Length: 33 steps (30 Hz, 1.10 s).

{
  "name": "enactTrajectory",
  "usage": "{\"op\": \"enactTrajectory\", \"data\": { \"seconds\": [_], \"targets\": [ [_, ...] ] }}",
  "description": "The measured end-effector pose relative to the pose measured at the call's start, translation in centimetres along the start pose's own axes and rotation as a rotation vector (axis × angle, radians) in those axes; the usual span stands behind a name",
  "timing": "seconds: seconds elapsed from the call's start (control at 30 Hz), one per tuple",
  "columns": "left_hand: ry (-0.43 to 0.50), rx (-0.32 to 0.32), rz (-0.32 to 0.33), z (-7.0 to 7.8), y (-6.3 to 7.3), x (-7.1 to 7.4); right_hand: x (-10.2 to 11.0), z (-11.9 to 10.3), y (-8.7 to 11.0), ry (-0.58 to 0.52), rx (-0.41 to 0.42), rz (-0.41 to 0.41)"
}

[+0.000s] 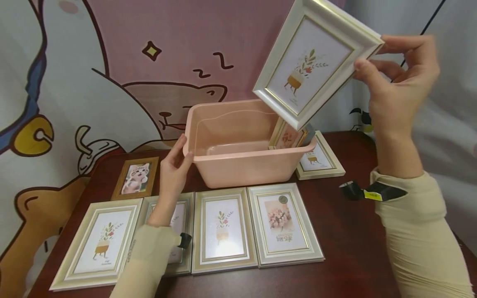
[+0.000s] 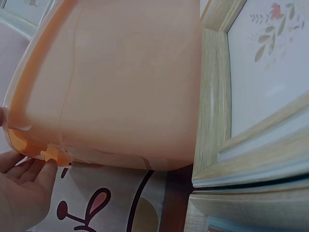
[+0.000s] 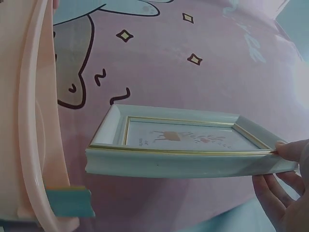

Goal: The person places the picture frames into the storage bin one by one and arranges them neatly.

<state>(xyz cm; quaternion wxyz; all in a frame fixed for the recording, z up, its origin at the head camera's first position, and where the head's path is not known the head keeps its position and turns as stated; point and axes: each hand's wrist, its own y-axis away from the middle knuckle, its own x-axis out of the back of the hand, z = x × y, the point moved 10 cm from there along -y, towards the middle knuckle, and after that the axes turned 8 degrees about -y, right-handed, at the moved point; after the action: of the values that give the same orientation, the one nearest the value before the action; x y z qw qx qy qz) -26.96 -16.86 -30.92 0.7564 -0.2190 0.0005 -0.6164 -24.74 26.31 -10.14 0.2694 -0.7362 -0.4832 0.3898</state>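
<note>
Above the right end of the pink basin, the right hand pinches a white frame by one corner, grip closed to its thickness, while the left hand pinches the basin's left rim.

"free style" in the pink-flower frame, two Zs on the pink backdrop

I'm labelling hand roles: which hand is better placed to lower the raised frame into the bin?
Probably the right hand: it grips the white frame near the pink bin, while the left hand holds the bin's rim.
</note>
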Motion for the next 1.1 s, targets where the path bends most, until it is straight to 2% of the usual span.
{"op": "enactTrajectory", "data": {
  "seconds": [0.1,0.23,0.3,0.53,0.7,0.97,1.1],
  "targets": [
    [-0.026,0.006,0.049,0.9,0.9,-0.8,0.6,1.7,-0.8,-0.062,-0.013,-0.025],
    [-0.021,0.001,0.048,0.9,0.8,-0.9,-0.1,2.6,-0.1,-0.084,-0.008,-0.048],
    [-0.022,-0.001,0.048,0.9,0.8,-1.0,-0.3,3.2,0.4,-0.07,-0.01,-0.065],
    [-0.026,0.001,0.052,0.9,0.7,-0.9,-0.4,5.8,1.9,-0.026,-0.092,-0.069],
    [-0.025,0.006,0.058,0.9,0.8,-0.8,-0.4,6.9,2.8,0.034,-0.092,-0.097],
    [-0.034,0.012,0.052,0.8,0.8,-0.9,-0.5,8.1,4.0,0.054,-0.086,-0.127],
    [-0.032,0.018,0.05,0.7,0.8,-0.9,-0.4,8.8,4.5,0.102,-0.124,-0.127]
  ]
}}
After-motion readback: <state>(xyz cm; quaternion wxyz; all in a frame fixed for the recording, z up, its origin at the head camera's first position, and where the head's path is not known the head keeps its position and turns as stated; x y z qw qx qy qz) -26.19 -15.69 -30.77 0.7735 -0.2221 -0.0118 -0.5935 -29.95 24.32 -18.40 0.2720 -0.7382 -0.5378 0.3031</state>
